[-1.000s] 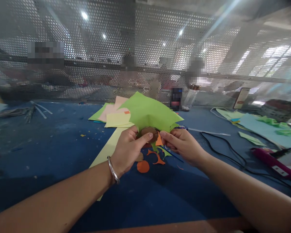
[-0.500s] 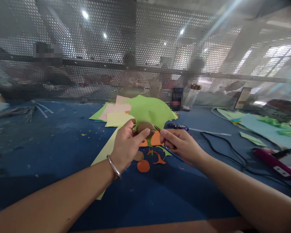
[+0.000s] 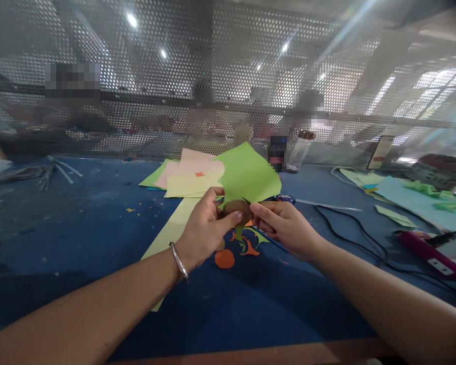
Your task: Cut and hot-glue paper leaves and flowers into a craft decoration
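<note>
My left hand [image 3: 210, 223], a silver bangle at its wrist, pinches a brown cardboard disc [image 3: 235, 207] against a sheet of green paper [image 3: 247, 172]. The sheet stands up beyond the disc, and a cut strip of it hangs below. My right hand [image 3: 275, 220] is closed on small scissors [image 3: 247, 201]; only the dark blade tips show, at the disc's upper right edge, and the handles are hidden in the fingers. Beneath the hands lie an orange paper disc [image 3: 224, 258] and orange paper scraps [image 3: 250, 247]. A thin blue stick [image 3: 274, 241] lies under my right hand.
Pink and yellow paper sheets [image 3: 186, 185] lie behind my left hand. To the right are a black cable [image 3: 359, 233], a magenta power strip [image 3: 433, 258] and light blue paper [image 3: 403, 197]. A clear bottle [image 3: 301, 152] stands near the perforated metal screen [image 3: 228, 66].
The green paper has turned and shifted right, with its corner pointing up. My left hand has moved slightly right with the disc, and the green strip now hangs lower.
</note>
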`<state>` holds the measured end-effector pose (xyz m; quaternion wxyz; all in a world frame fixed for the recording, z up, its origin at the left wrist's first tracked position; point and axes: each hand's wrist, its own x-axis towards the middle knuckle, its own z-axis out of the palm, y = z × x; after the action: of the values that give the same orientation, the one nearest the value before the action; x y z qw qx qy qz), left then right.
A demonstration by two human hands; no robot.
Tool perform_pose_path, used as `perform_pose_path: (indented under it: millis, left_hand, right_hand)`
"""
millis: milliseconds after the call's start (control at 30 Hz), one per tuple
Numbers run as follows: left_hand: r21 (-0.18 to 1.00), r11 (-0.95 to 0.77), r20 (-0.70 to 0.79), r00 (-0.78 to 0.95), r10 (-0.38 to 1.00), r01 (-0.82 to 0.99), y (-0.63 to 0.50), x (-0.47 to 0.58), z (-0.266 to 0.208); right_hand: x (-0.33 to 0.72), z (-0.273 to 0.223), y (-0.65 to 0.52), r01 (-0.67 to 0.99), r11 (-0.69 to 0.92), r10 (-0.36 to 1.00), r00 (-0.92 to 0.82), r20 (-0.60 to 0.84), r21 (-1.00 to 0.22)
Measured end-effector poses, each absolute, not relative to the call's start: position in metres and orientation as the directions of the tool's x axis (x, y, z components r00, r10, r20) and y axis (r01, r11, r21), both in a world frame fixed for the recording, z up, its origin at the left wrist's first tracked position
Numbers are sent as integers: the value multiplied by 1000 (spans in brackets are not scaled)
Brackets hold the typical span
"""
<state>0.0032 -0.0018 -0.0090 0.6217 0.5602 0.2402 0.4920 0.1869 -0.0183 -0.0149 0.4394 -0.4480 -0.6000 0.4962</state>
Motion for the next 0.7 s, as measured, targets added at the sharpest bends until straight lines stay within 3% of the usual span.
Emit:
perform_pose_path:
  millis: [433, 700]
  left_hand:
    - [948, 2, 140, 422, 896, -320, 4, 3, -16]
    - [968, -87, 159, 305, 939, -236, 5, 1, -14]
  right_hand:
    - [188, -15, -19, 112, 127, 973, -206, 102, -986]
    - [189, -14, -18, 142, 186, 968, -197, 156, -972]
